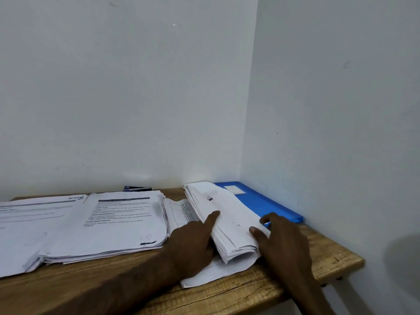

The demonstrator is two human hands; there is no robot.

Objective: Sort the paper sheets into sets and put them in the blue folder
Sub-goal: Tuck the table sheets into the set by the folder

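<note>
Fingers [212, 218] on sheaf [229, 206], lengthwise seemingly far-left

The left hand [193, 244] and the right hand [285, 243] are bare, and each sits on a bare forearm that shows down to the lower edge. Fine dark hair covers the left forearm [127, 284]. The right forearm [305, 292] looks narrower, its outline softened by blur.
</note>
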